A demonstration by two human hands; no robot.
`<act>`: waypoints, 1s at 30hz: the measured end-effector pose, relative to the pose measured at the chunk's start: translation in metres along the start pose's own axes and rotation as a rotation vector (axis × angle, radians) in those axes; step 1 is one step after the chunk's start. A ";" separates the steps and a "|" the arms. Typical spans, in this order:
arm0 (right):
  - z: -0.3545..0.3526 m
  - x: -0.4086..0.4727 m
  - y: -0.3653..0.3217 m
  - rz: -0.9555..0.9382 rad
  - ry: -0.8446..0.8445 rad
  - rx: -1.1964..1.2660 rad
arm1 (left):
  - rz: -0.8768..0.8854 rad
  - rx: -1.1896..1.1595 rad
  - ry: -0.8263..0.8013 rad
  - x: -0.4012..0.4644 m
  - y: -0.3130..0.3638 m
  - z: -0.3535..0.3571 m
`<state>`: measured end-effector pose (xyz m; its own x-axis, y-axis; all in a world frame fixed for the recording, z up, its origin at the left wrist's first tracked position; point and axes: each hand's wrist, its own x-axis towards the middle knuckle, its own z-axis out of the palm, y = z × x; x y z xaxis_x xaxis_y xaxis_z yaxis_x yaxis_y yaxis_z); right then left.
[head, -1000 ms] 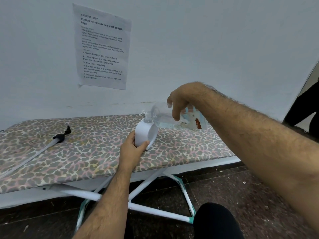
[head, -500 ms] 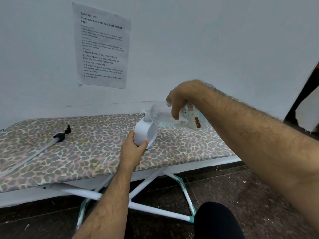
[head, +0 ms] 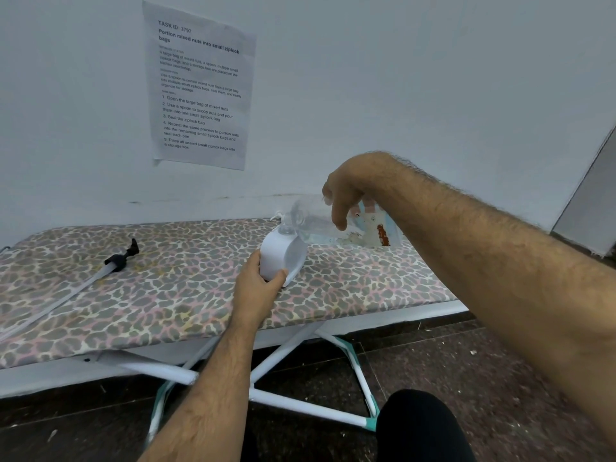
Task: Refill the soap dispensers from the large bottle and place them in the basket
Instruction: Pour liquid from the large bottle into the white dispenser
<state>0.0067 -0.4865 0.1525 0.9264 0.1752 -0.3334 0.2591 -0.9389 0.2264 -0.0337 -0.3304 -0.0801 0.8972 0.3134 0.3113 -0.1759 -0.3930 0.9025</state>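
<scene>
Two hands at work, centre frame. Left hand (head: pixel 258 283) grips white soap dispenser (head: pixel 278 256), standing on leopard-print board (head: pixel 166 295). Right hand (head: pixel 343 191) curls over clear large bottle (head: pixel 320 225), tipped nearly flat, neck at dispenser's top opening. Black pump head with tube (head: pixel 116 260) lies left of frame. Printed sheet (head: pixel 200 85) on wall, upper left.

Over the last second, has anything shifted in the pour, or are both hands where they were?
Almost nothing changed. The right hand still holds the large clear bottle tipped, neck at the top of the white dispenser; the left hand still grips the dispenser's base on the ironing board. The black pump lies untouched at the left.
</scene>
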 end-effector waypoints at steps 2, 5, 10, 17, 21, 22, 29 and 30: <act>0.000 0.001 0.000 0.003 -0.002 0.004 | 0.004 0.008 0.003 0.001 -0.001 0.000; 0.000 0.002 0.000 0.009 -0.003 0.005 | -0.003 -0.001 0.000 0.001 -0.002 0.000; -0.002 0.003 -0.001 0.015 0.000 0.006 | -0.005 -0.015 0.001 0.001 -0.001 -0.001; -0.001 0.005 -0.001 0.024 0.009 0.008 | -0.017 -0.031 0.002 0.001 -0.003 -0.001; 0.000 0.008 -0.001 0.028 0.004 0.033 | -0.020 -0.021 0.000 0.001 -0.003 -0.001; 0.000 0.008 -0.001 0.029 0.005 0.035 | -0.019 -0.019 0.001 0.001 -0.002 0.000; 0.002 0.011 -0.001 0.039 0.014 0.017 | -0.031 -0.014 -0.002 0.000 -0.001 0.000; 0.002 0.010 -0.001 0.046 0.005 0.021 | -0.032 -0.014 -0.002 0.000 -0.001 0.000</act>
<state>0.0155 -0.4841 0.1468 0.9386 0.1328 -0.3184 0.2100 -0.9522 0.2218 -0.0333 -0.3300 -0.0809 0.9032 0.3240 0.2816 -0.1526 -0.3709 0.9161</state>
